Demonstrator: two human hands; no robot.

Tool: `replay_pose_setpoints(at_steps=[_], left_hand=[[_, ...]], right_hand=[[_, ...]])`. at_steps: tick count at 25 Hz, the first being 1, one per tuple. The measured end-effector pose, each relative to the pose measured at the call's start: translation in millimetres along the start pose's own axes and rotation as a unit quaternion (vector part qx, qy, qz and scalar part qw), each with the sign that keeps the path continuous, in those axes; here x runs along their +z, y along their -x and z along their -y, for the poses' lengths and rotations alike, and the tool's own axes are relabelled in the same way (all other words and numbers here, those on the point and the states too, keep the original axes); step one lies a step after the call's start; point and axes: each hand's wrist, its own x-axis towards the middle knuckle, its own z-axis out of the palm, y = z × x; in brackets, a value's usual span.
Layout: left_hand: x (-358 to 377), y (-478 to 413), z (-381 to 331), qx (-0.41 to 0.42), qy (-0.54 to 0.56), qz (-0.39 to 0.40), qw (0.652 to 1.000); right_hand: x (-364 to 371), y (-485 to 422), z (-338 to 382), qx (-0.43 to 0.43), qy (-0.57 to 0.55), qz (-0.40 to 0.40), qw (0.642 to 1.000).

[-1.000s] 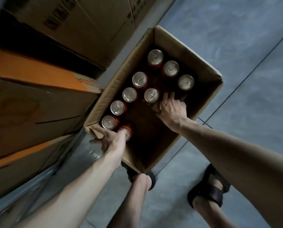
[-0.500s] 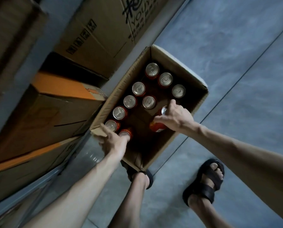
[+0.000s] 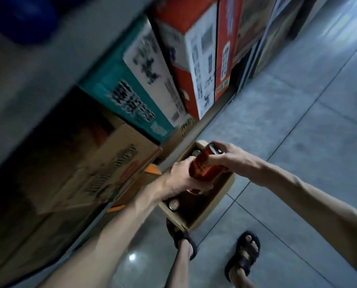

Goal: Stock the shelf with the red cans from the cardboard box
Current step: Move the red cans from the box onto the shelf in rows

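Holding one red can [image 3: 204, 166] above the cardboard box [image 3: 211, 206], tilted, top end pointing far-right. Right hand [image 3: 230, 157] fingers wrap the top end, thumb over the rim; left hand [image 3: 182, 179] fingers curl under and around the lower body, and a second can looks tucked in that palm, though blur makes it unclear. Half a second ago the right hand was just lifting a can inside the box and the left hand gripped one at the near-left corner; now both hands are raised and meet over the box. Remaining cans [image 3: 174, 204] stand along the box's left wall. Stacked cartons [image 3: 144, 86] crowd the left; tiled floor [image 3: 298, 121] lies open on the right. Sandalled feet [image 3: 243, 253] stand near the box's near edge.
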Motion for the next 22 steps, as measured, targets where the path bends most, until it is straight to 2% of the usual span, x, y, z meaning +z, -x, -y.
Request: replay_pose_setpoints(at_steps=[2,4,8,12,14,18,22], left_hand=[[-29,58,-48,0.014,0.043,0.025,0.999],[-60,104,-91,0.031,0.066,0.038,0.997],[-109,215,-158,0.044,0.128,0.017,0.991],[-134,299,-193,0.085,0.178,-0.086,0.977],[-140,331,-196,0.1,0.18,-0.138,0.969],[-159,366,-187,0.115,0.206,-0.216,0.947],[-180,382,-162,0.125,0.164,-0.295,0.933]], right_hand=[[-2,46,58,-0.003,0.024,0.022,0.999],[-8,79,111,-0.048,0.023,0.033,0.998],[-3,160,226,-0.105,0.036,0.068,0.992],[18,215,308,-0.123,0.069,0.093,0.986],[38,232,340,-0.153,0.143,0.097,0.973],[80,234,389,-0.182,0.299,0.036,0.936],[120,218,411,-0.18,0.339,0.023,0.923]])
